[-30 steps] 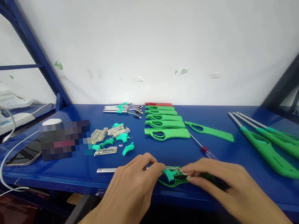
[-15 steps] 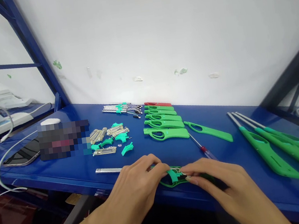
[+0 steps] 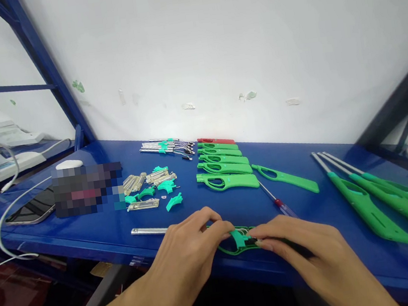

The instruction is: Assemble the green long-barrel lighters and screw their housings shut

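At the table's front edge lies an open green lighter shell half, with a silver metal tube reaching out to its left. My left hand is closed, thumb and forefinger pinching a teal trigger over the shell. Opposite it, my right hand pinches a small black igniter at the trigger's right end. Thin wires loop just above the trigger. My fingers hide part of the shell, so how deep the pieces sit cannot be made out.
Behind my hands lie green shell halves, a screwdriver, loose teal triggers, clear fuel tanks and wired metal tubes. Several assembled lighters rest at right. A phone and white cable are left.
The black igniter and teal trigger have shifted very slightly within my fingers, and more of the igniter shows. Both hands keep nearly the same place; the view has moved a little.
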The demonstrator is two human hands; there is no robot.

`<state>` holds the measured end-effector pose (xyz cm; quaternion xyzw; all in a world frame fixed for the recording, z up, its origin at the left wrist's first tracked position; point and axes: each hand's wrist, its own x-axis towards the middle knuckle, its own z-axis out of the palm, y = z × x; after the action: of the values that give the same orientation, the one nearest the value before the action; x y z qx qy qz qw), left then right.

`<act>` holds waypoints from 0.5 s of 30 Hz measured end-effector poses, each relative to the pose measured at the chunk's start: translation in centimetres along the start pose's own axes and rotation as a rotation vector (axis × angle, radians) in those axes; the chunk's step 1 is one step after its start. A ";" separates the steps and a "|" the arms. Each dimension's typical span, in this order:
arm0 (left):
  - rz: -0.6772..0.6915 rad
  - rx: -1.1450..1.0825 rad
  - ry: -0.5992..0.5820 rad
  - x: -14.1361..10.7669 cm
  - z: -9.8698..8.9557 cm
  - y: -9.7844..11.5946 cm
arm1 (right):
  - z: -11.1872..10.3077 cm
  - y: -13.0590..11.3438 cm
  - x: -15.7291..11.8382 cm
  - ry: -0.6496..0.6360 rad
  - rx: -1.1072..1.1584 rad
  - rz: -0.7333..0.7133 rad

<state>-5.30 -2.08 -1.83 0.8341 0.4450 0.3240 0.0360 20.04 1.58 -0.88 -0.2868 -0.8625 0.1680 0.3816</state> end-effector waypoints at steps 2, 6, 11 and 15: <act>0.007 0.003 0.009 0.0 -0.1 0.0 | 0.0 0.1 -0.1 -0.002 -0.013 0.000; 0.015 0.015 0.021 0.1 -0.3 0.0 | 0.1 0.2 -0.3 -0.019 -0.042 0.010; 0.037 0.013 0.007 0.1 -0.2 -0.2 | 0.1 0.3 -0.4 -0.017 -0.051 0.010; 0.027 0.020 -0.008 -0.1 0.0 -0.2 | 0.1 0.1 -0.3 -0.001 -0.042 -0.002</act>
<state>-5.53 -2.02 -1.94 0.8417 0.4367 0.3165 0.0249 20.16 1.50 -1.17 -0.2938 -0.8664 0.1494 0.3752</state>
